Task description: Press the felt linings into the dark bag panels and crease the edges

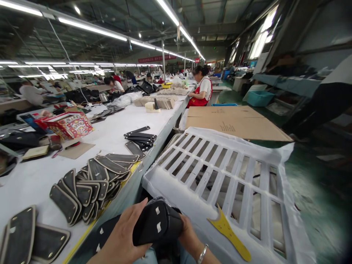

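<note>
A small black leather-like bag (154,222) is held low in front of me, above my lap. Two small whitish tabs show on its face. My left hand (126,234) grips its left side, thumb below and fingers toward the top. On the other side my right hand (189,234) is closed on the bag, its fingers partly hidden behind it. Another black piece (107,229) with similar tabs lies beyond my left hand, partly covered. On the table to the left is a heap of dark panels (96,172) with pale edges and small metal studs.
A white slatted rack (170,183) on my right carries a yellow forked tool (231,234). Black strips (140,136) lie on the white table (110,123). Further off are a patterned box (70,124), a cardboard sheet (233,119) and a seated person in a red apron (202,91).
</note>
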`<move>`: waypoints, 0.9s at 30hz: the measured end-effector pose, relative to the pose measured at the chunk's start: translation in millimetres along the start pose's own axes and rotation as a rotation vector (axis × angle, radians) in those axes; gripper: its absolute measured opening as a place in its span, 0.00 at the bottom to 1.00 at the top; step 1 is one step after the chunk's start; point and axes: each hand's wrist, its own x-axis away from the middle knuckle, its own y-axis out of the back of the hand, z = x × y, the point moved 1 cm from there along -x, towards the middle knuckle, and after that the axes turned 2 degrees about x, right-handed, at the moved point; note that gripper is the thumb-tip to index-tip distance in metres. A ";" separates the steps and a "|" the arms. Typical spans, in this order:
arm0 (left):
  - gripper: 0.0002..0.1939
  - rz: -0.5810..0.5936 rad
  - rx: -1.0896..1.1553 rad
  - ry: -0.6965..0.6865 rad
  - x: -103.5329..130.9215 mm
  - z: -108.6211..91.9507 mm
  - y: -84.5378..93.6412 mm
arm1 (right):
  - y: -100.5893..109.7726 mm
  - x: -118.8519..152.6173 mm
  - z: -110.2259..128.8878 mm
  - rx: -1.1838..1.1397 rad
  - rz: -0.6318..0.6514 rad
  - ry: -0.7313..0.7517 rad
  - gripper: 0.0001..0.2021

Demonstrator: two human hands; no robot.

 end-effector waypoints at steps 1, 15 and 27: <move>0.48 0.006 -0.008 -0.021 1.1 0.0 -0.2 | -0.1 0.2 -0.4 0.008 -0.003 0.000 0.09; 0.56 -0.234 0.569 0.180 25.1 32.3 63.4 | 61.3 23.4 12.9 0.253 0.008 -0.192 0.18; 0.53 -0.588 1.053 0.152 35.5 40.8 92.3 | -111.1 -20.2 128.2 0.947 0.514 0.365 0.14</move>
